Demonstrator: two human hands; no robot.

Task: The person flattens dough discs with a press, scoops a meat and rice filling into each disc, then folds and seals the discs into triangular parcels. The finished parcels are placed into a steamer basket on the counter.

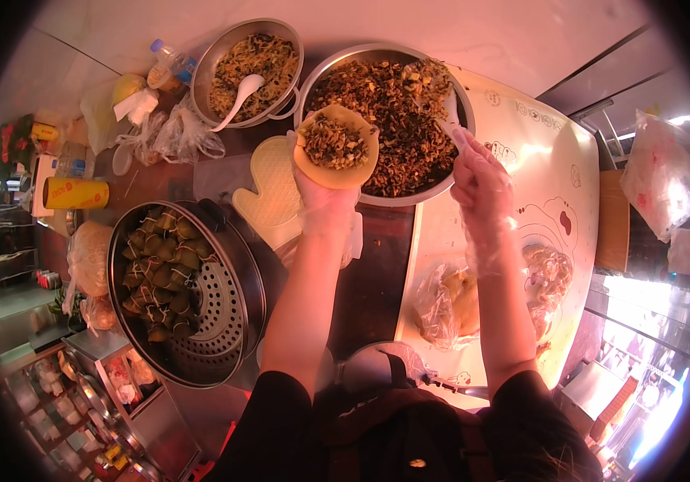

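Head view: The left hand (325, 193) is positioned palm up under a round dough wrapper (338, 182), which carries a mound of chopped filling (334, 147) at its centre. The wrapper is located over the near left rim of a large metal bowl (393, 201). The left fingers are mostly hidden beneath the wrapper; whether they are spread or pressed together cannot be told. The right hand (481, 181) is at the bowl's right rim, its fingers closed and pinching the handle of a white spoon (450, 112). The spoon head is at the bowl's right side, in the brown chopped mixture. Both hands wear clear plastic gloves. A smaller metal pan (201, 76) with a white ladle (240, 98) stands to the left. Nearer the person are a cream oven mitt (274, 185) and a steamer pot (220, 301) containing tied leaf parcels (156, 277). Bagged dough (451, 301) rests on the pale mat (558, 153) at right.
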